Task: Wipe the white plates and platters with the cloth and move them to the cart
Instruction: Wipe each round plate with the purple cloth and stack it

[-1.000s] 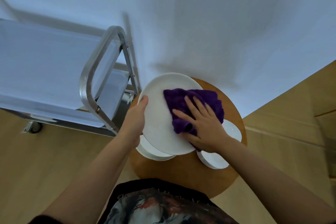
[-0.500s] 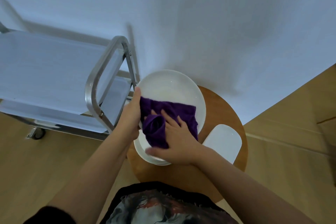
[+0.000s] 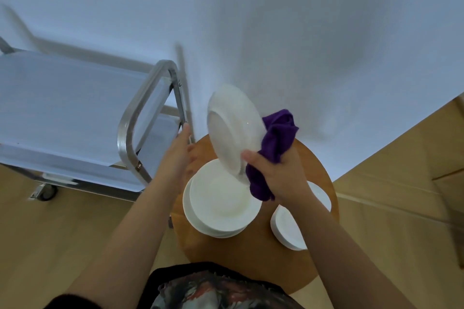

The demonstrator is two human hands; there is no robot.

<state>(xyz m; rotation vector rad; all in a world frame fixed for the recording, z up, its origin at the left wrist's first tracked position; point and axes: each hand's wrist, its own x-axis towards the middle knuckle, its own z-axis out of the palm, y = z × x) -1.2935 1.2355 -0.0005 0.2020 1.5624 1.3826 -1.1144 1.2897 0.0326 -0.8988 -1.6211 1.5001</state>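
Note:
A white plate (image 3: 234,128) stands tilted almost on edge above the round wooden table (image 3: 253,241), its underside turned toward me. My right hand (image 3: 278,173) grips its lower rim together with the purple cloth (image 3: 275,148), which bunches behind the plate. My left hand (image 3: 179,155) is off the plate, fingers straight, just left of it near the cart's handle. A stack of white plates (image 3: 221,202) sits on the table below. White platters (image 3: 288,228) lie at the right, partly hidden by my right arm.
The steel cart (image 3: 75,118) stands to the left, its tubular handle (image 3: 135,123) close to my left hand. A white wall rises behind the table. Wooden floor lies all around, and my dark shirt fills the bottom edge.
The plate has been lifted off the stack and flipped up on edge. My left hand let go of its rim. My right hand went from wiping its face to gripping it with the cloth.

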